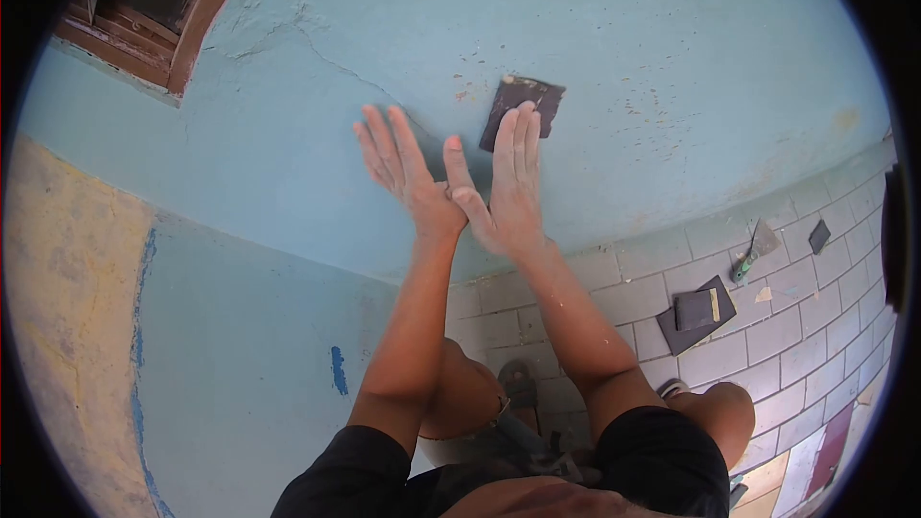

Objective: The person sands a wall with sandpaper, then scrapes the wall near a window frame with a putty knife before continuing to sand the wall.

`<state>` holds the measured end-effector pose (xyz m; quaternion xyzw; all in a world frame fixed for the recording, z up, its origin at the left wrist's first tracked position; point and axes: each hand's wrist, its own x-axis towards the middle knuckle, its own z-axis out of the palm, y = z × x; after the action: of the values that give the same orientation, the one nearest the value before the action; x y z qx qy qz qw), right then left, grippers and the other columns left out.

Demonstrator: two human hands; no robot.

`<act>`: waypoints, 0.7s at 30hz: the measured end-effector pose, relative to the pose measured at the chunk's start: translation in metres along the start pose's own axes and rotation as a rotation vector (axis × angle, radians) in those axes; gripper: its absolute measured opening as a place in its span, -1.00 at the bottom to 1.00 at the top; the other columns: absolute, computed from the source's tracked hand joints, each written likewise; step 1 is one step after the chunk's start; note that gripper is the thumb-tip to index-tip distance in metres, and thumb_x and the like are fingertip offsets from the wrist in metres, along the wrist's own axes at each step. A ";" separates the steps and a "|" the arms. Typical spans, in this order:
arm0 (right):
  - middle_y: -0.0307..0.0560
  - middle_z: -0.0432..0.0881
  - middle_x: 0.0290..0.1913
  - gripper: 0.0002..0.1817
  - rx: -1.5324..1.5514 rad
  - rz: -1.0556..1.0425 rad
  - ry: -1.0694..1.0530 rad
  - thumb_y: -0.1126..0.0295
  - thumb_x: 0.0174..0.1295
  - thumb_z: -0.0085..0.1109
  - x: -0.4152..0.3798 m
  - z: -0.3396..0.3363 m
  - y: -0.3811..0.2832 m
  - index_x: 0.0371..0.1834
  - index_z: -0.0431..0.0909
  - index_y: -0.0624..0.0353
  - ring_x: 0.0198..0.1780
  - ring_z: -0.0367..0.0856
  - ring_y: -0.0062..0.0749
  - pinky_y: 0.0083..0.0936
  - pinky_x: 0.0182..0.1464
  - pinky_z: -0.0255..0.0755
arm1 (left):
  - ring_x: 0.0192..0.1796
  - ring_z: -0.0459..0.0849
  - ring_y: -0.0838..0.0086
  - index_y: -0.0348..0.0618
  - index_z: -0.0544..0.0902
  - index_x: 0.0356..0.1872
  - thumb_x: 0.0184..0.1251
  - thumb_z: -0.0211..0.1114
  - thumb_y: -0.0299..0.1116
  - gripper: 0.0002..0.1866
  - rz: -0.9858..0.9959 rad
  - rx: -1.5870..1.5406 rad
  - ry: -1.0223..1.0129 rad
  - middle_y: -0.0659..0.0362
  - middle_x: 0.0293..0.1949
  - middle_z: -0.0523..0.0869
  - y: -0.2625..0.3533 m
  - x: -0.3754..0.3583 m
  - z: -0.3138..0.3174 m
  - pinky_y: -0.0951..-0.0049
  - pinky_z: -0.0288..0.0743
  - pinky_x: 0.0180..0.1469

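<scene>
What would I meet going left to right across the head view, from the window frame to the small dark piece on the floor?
Window frame, dark-blue mark, left hand, right hand, stacked dark sheets, scraper, small dark piece.

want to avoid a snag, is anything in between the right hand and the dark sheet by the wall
Nothing visible: the fingers of the right hand overlap the lower part of the dark sheet. Whether the sheet lies flat on the wall cannot be told.
</scene>
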<state>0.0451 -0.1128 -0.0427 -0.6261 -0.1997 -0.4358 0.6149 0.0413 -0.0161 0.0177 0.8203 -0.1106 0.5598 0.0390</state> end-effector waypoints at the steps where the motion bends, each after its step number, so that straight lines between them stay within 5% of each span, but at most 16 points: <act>1: 0.43 -0.04 0.69 -0.01 -0.051 -0.027 0.038 -0.24 0.53 -0.06 0.017 -0.005 0.002 0.66 0.02 0.44 0.69 -0.12 0.42 0.17 0.62 -0.15 | 0.69 -0.02 -0.16 -0.24 0.21 0.63 0.49 0.31 -0.08 -0.18 -0.004 0.005 -0.005 -0.13 0.68 0.09 -0.010 0.000 -0.003 -0.16 -0.06 0.60; 5: 0.43 -0.07 0.70 -0.02 -0.155 -0.095 0.195 -0.21 0.52 -0.03 0.096 -0.033 0.005 0.68 -0.01 0.42 0.69 -0.12 0.41 0.19 0.61 -0.16 | 0.71 -0.12 -0.17 -0.35 0.14 0.64 0.59 0.15 -0.01 -0.19 -0.103 0.025 0.054 -0.15 0.69 0.02 -0.033 -0.010 -0.005 -0.17 -0.24 0.63; 10: 0.28 0.07 0.69 -0.22 -0.316 0.050 -0.103 -0.01 0.55 -0.03 -0.071 0.051 0.018 0.64 0.18 0.35 0.71 -0.03 0.18 0.05 0.62 -0.09 | 0.72 -0.13 -0.13 -0.30 0.16 0.64 0.69 -0.06 0.02 -0.27 -0.054 0.087 0.080 -0.15 0.69 0.02 -0.057 -0.037 0.015 -0.17 -0.31 0.65; 12: 0.14 0.13 0.69 -0.26 -0.278 0.144 -0.195 -0.01 0.56 -0.06 -0.080 0.044 0.009 0.64 0.22 0.28 0.71 0.03 0.00 0.15 0.62 -0.22 | 0.73 -0.18 -0.10 -0.24 0.19 0.63 0.73 -0.17 -0.04 -0.35 0.076 0.343 0.049 -0.17 0.69 0.00 -0.084 -0.073 0.025 -0.20 -0.30 0.64; 15: 0.19 0.04 0.72 -0.24 -0.420 0.020 -0.295 -0.01 0.60 -0.14 -0.026 0.014 -0.009 0.66 0.12 0.33 0.71 0.00 0.07 0.25 0.60 -0.46 | 0.73 -0.18 -0.09 -0.19 0.23 0.63 0.73 -0.22 -0.12 -0.40 0.100 0.323 0.086 -0.17 0.69 0.01 -0.082 -0.066 0.026 -0.20 -0.36 0.65; 17: 0.13 0.05 0.72 -0.20 -0.432 -0.013 -0.182 -0.09 0.60 -0.20 0.047 -0.012 -0.026 0.67 0.11 0.31 0.72 -0.01 0.02 0.24 0.58 -0.57 | 0.73 -0.17 -0.09 -0.19 0.23 0.62 0.73 -0.22 -0.13 -0.41 0.086 0.302 0.091 -0.17 0.69 0.02 -0.074 -0.067 0.023 -0.20 -0.37 0.65; 21: 0.23 0.04 0.71 -0.14 -0.423 -0.018 -0.007 -0.16 0.60 -0.24 0.048 0.004 -0.009 0.66 0.09 0.37 0.73 -0.07 0.04 0.26 0.57 -0.58 | 0.73 -0.16 -0.10 -0.17 0.24 0.62 0.73 -0.23 -0.14 -0.41 0.110 0.278 0.056 -0.17 0.68 0.03 -0.071 -0.052 0.009 -0.19 -0.38 0.65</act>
<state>0.0651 -0.1210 0.0012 -0.7411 -0.1114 -0.4711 0.4651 0.0473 0.0580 -0.0292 0.7945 -0.0757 0.5937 -0.1025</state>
